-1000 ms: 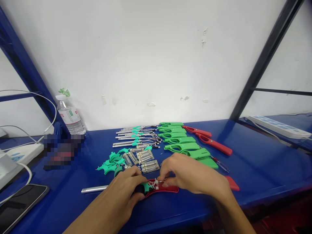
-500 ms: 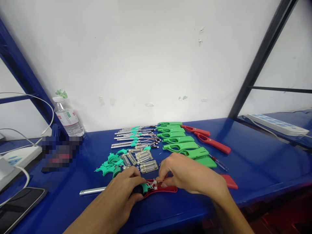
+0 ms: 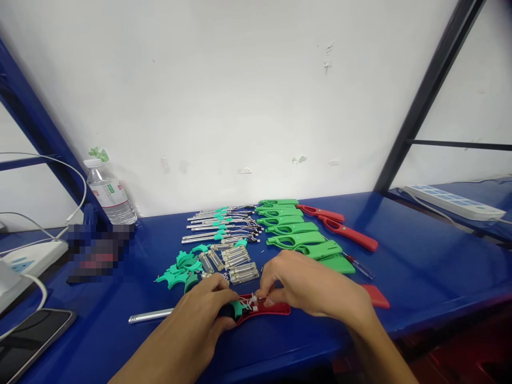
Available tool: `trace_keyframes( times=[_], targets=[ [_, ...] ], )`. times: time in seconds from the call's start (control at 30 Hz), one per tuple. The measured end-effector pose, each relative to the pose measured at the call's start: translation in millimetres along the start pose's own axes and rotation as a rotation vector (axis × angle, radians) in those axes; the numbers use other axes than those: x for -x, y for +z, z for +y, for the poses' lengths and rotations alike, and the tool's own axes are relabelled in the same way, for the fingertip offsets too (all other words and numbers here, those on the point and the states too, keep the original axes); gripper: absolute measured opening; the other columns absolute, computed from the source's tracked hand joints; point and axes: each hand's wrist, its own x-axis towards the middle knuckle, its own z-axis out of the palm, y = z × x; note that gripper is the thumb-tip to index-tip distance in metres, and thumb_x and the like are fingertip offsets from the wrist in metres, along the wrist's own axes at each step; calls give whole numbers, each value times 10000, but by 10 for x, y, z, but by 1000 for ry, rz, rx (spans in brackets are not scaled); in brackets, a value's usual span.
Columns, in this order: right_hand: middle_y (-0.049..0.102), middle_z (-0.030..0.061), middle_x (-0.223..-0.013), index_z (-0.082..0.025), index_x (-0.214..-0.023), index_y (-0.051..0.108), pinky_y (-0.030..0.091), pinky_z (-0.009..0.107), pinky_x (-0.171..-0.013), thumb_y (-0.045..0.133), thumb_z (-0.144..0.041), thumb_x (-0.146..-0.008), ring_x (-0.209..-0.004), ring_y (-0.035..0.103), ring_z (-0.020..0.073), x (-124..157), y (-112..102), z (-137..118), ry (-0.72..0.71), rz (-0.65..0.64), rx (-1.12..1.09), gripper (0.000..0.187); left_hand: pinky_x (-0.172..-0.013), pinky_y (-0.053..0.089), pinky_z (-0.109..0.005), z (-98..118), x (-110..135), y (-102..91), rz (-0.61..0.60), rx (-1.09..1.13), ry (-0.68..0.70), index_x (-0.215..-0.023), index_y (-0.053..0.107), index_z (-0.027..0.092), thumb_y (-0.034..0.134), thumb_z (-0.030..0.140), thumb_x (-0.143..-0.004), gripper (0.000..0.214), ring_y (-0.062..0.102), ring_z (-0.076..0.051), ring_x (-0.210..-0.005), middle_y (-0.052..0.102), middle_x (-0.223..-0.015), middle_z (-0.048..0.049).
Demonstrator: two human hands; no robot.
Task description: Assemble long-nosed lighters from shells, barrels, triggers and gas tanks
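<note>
My left hand [image 3: 204, 314] is closed round the front of an open red lighter shell [image 3: 276, 310], by its teal trigger piece [image 3: 237, 308]. A silver lighter tube [image 3: 150, 316] sticks out to the left from under that hand. Thin white wires [image 3: 248, 303] lie inside the shell. My right hand [image 3: 298, 285] reaches in from the right, thumb and index finger pinched together over the wires and a small white part. Its fingertips cover whatever they grip. Behind the hands lie clear fuel tanks [image 3: 243, 273] and a pile of loose teal triggers [image 3: 180, 271].
Silver tubes with wires [image 3: 204, 238] lie in a row at the back, beside green lighter shells [image 3: 294, 228] and red shells [image 3: 350, 234]. A screwdriver [image 3: 362, 268] and a red piece [image 3: 376, 296] lie rightward. A bottle [image 3: 110, 194], phone [image 3: 34, 341] and power strip [image 3: 30, 261] stand left.
</note>
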Motion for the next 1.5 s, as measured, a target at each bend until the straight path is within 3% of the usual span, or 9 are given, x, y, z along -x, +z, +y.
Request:
trace_keyframes(
  times=[0.27,0.63,1.03,1.5],
  targets=[
    [869,11,-984,-270,-1025,887,484,235,-737,725,-52,-867,-877,786,188,3,-6,-6,-4,-2,2,314,-997,540,-416,-81,16,43,21,13,55,-1152,801,246,599,89,-887,369,681,-287,-1190,662,-1330,-96],
    [869,7,-993,-273,-1025,885,492,238,-756,750,-77,-878,-893,786,192,10,1,6,-7,2,-4,280,-981,528,-388,-80,11,48,31,22,59,-1145,782,260,629,78,-875,360,677,-266,-1135,702,-1205,-66],
    [868,16,-996,-280,-1028,886,491,244,-767,755,-88,-890,-905,783,202,10,-3,0,-1,-1,3,271,-1006,516,-395,-87,29,53,2,39,84,-1239,770,246,577,68,-902,427,661,-264,-1161,680,-1252,-82],
    [868,4,-975,-284,-1009,888,500,247,-781,771,-106,-881,-888,783,202,16,-3,-5,0,6,-1,249,-917,518,-361,-94,37,67,38,0,186,-1284,779,397,546,77,-908,546,652,-248,-1045,696,-1201,-53]
  ],
)
